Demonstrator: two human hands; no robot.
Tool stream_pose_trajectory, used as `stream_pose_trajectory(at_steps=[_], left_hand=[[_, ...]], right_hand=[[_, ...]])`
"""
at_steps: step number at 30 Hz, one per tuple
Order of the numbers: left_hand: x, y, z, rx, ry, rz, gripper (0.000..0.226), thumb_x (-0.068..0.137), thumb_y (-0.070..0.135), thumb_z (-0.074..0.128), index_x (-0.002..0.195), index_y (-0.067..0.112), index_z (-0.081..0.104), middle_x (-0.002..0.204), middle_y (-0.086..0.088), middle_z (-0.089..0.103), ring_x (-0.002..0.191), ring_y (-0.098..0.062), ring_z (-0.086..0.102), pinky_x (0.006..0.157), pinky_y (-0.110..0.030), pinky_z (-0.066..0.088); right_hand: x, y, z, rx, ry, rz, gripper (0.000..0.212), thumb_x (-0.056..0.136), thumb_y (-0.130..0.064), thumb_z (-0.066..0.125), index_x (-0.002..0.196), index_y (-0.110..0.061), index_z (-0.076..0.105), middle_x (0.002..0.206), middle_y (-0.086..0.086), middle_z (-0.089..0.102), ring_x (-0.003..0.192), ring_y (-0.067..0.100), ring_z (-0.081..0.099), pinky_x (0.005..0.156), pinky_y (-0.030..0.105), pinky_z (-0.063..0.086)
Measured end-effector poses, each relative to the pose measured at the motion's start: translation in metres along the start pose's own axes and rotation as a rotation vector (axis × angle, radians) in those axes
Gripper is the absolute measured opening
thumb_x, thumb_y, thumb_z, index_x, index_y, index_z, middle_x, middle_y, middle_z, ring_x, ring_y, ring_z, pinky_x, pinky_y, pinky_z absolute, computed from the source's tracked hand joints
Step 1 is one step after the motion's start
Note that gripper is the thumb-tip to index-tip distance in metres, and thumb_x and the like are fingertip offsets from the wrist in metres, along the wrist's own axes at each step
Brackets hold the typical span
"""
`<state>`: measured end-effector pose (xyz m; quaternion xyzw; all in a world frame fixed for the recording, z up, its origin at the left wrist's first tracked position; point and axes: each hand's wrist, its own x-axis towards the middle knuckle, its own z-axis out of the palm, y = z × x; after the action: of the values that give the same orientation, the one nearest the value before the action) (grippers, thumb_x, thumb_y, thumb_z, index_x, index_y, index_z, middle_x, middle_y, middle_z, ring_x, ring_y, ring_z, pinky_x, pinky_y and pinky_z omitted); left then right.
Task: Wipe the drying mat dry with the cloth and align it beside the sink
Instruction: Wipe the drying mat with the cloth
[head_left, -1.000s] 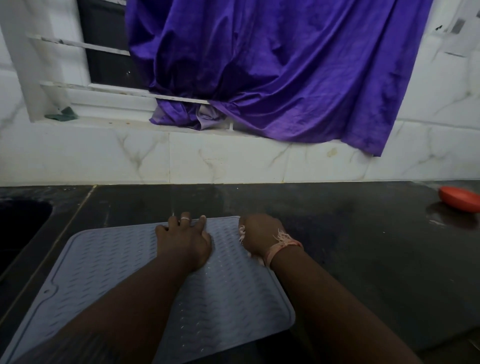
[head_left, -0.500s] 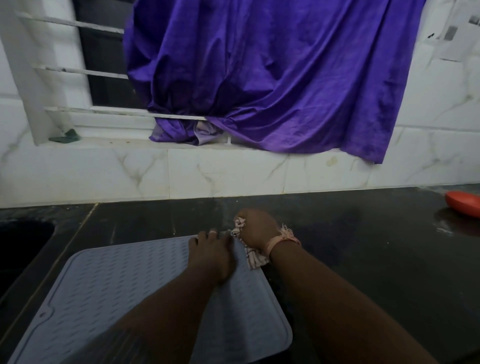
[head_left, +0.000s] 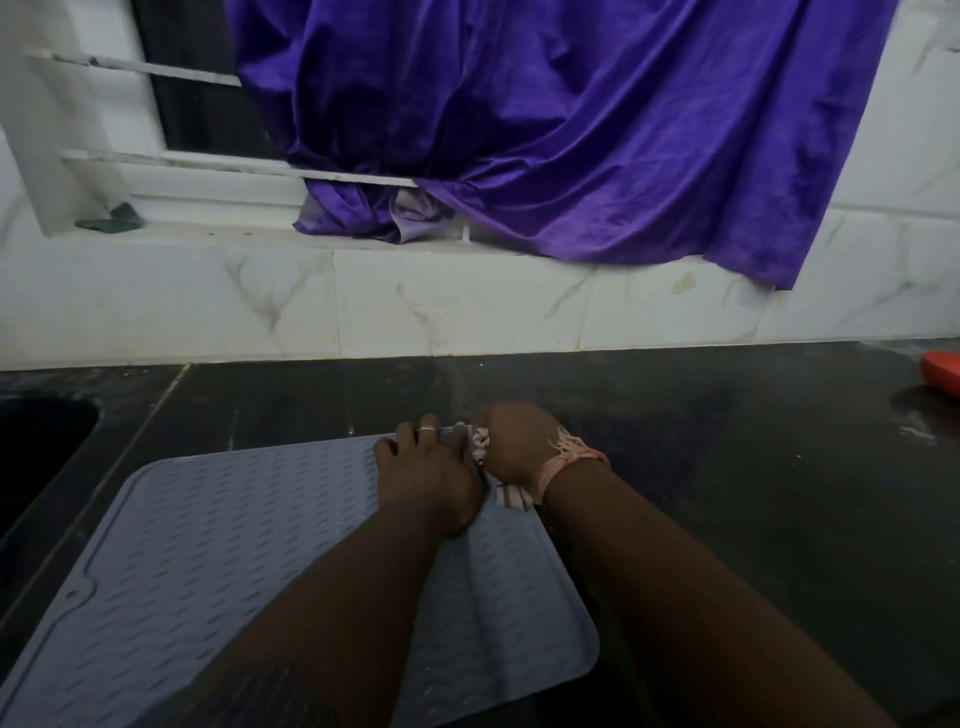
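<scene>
cloth (head_left: 485, 451) bunched in right grip (head_left: 511, 447) at mat (head_left: 249, 540) far corner — left hand (head_left: 423, 475) flat, fingers spread, touching.

The left hand (head_left: 423, 475) slides right along the far edge of the drying mat (head_left: 218, 545), off the middle where it sat a second ago, and now presses down at the far right corner, touching the right hand (head_left: 511, 447). The right hand shifts too, off the mat's surface and onto that corner's outer edge, bunching the cloth (head_left: 498, 478) tighter, so only a striped scrap peeks out between the two hands. The mat's far right corner now hides under both hands, and more of its ribbed left half lies bare.
</scene>
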<state>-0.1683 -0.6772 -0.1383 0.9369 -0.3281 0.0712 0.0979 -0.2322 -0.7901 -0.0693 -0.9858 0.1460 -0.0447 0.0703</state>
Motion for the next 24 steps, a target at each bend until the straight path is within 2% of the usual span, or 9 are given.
stream_pose_trajectory(at_steps=[3,7,11,14,16,18,21,24], left_hand=[[-0.002,0.0,-0.002,-0.002,-0.014,0.004,0.061,0.098,0.057,0.024,0.154,0.033,0.029,0.158,-0.008,0.029,0.138,-0.034,0.027,0.109,-0.055,0.022],[-0.003,0.0,-0.006,0.026,-0.045,0.013,0.068,0.097,0.059,0.028,0.158,0.03,0.023,0.159,-0.01,0.025,0.14,-0.035,0.025,0.111,-0.055,0.021],[-0.002,0.0,-0.004,0.02,-0.049,0.0,0.063,0.099,0.053,0.025,0.157,0.03,0.024,0.159,-0.01,0.026,0.14,-0.036,0.026,0.112,-0.056,0.022],[-0.002,0.004,-0.003,0.004,-0.059,-0.01,0.06,0.1,0.05,0.024,0.157,0.03,0.027,0.159,-0.009,0.028,0.139,-0.035,0.028,0.111,-0.054,0.023],[-0.006,0.004,-0.005,-0.012,-0.07,-0.015,0.058,0.101,0.048,0.024,0.155,0.027,0.031,0.158,-0.009,0.031,0.139,-0.035,0.03,0.111,-0.053,0.025],[-0.011,0.005,-0.013,-0.002,-0.046,0.017,0.053,0.1,0.045,0.034,0.148,0.024,0.042,0.151,-0.009,0.042,0.134,-0.033,0.039,0.108,-0.052,0.031],[-0.025,0.018,-0.025,0.043,0.106,0.213,0.038,0.094,0.038,0.052,0.127,0.023,0.059,0.128,-0.005,0.059,0.119,-0.028,0.053,0.099,-0.046,0.042],[-0.04,0.03,-0.024,-0.068,0.083,0.291,0.024,0.094,0.029,0.05,0.111,0.023,0.066,0.113,-0.004,0.062,0.106,-0.028,0.058,0.089,-0.042,0.049]], right_hand=[[-0.018,0.0,-0.007,-0.005,-0.065,-0.008,0.022,0.094,-0.026,0.06,0.104,-0.009,0.071,0.107,0.014,0.07,0.1,0.033,0.066,0.085,0.036,0.053],[-0.045,0.001,-0.018,0.004,-0.152,-0.01,0.022,0.089,-0.02,0.068,0.109,-0.012,0.073,0.111,0.01,0.071,0.103,0.029,0.066,0.089,0.033,0.053],[-0.065,0.003,-0.025,0.07,-0.198,0.012,0.019,0.089,-0.02,0.072,0.107,-0.017,0.076,0.109,0.003,0.073,0.101,0.022,0.067,0.086,0.028,0.051],[-0.071,0.008,-0.031,0.168,-0.241,0.04,0.021,0.088,-0.017,0.074,0.108,-0.019,0.077,0.109,-0.001,0.075,0.102,0.016,0.067,0.092,0.028,0.052],[-0.078,0.011,-0.032,0.233,-0.203,0.051,0.022,0.088,-0.015,0.073,0.109,-0.018,0.077,0.112,-0.001,0.074,0.104,0.016,0.067,0.095,0.03,0.053],[-0.085,0.011,-0.027,0.248,-0.131,0.062,0.022,0.089,-0.017,0.072,0.11,-0.017,0.075,0.113,0.001,0.073,0.105,0.018,0.066,0.096,0.034,0.053],[-0.096,0.007,-0.014,0.173,-0.037,0.015,0.018,0.093,-0.021,0.063,0.108,-0.013,0.069,0.11,0.007,0.07,0.101,0.026,0.065,0.09,0.039,0.052],[-0.099,0.008,-0.005,0.098,0.037,0.002,0.015,0.094,-0.02,0.058,0.107,-0.013,0.064,0.11,0.01,0.068,0.101,0.03,0.063,0.083,0.035,0.048]])
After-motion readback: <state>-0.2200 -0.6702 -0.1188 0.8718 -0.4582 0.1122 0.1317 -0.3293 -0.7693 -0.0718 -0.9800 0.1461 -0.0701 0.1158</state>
